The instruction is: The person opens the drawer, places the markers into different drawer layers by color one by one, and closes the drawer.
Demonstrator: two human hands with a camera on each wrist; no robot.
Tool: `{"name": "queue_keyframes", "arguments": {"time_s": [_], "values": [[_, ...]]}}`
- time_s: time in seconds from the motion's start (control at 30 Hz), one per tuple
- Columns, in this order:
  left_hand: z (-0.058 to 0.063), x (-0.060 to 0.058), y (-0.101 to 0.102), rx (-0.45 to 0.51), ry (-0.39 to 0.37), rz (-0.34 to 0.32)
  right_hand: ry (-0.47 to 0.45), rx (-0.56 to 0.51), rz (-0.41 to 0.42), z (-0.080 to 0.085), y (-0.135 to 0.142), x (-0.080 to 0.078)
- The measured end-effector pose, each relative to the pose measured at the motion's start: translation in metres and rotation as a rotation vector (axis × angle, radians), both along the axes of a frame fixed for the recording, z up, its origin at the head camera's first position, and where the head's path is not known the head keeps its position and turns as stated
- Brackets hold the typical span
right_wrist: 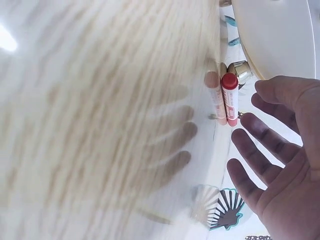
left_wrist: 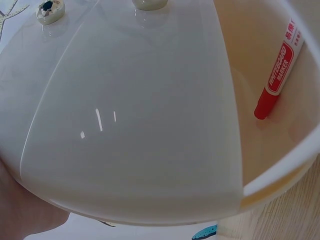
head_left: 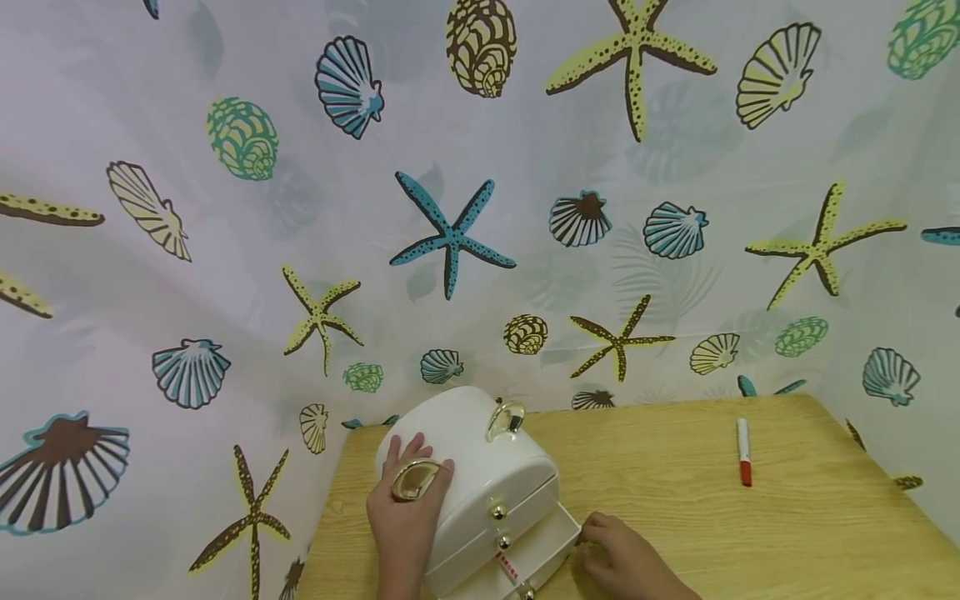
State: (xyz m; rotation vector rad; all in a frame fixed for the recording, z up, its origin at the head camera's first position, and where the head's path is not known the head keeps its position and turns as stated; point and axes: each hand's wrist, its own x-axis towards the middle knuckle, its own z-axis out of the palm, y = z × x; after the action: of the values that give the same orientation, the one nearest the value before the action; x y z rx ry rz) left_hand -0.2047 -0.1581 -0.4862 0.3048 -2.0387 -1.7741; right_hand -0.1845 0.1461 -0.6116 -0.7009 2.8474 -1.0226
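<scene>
A white rounded box (head_left: 480,467) with small drawers, gold knobs (head_left: 498,512) and gold ring-like handles stands on the table. Its lowest drawer (head_left: 551,537) is pulled out. Inside lies a red-capped whiteboard marker (left_wrist: 282,67), partly covered in the head view. My left hand (head_left: 408,517) rests on top of the box with its fingers spread about the near gold handle (head_left: 416,481). Low at the drawer's right corner is my right hand (head_left: 618,554). The right wrist view shows its palm empty, fingers loosely bent, thumb (right_wrist: 280,89) right at the white edge.
Another red-capped marker (head_left: 743,452) lies on the wooden table (head_left: 660,467) at the back right. A marker (right_wrist: 230,100) also shows beyond the fingers in the right wrist view. A curtain (head_left: 510,150) printed with shells and starfish hangs behind and beside the table.
</scene>
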Motion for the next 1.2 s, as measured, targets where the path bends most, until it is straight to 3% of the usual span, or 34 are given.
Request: {"name": "queue_keyframes", "arguments": {"time_s": [0.17, 0.53, 0.67, 0.9, 1.2], "values": [[0.000, 0.000, 0.000, -0.004, 0.000, 0.004, 0.032, 0.026, 0.005, -0.005, -0.002, -0.003], [-0.001, -0.002, -0.001, -0.027, -0.028, 0.007, -0.076, 0.018, -0.019, -0.007, -0.002, -0.002], [-0.001, -0.001, -0.001, -0.013, -0.019, 0.003, -0.039, 0.035, -0.012, -0.007, -0.002, -0.002], [-0.003, -0.003, 0.000, -0.009, -0.018, 0.005, 0.172, 0.128, 0.013, -0.009, -0.005, -0.004], [0.000, -0.001, 0.000, 0.013, -0.003, -0.005, 0.118, 0.111, 0.005, -0.021, -0.004, -0.006]]}}
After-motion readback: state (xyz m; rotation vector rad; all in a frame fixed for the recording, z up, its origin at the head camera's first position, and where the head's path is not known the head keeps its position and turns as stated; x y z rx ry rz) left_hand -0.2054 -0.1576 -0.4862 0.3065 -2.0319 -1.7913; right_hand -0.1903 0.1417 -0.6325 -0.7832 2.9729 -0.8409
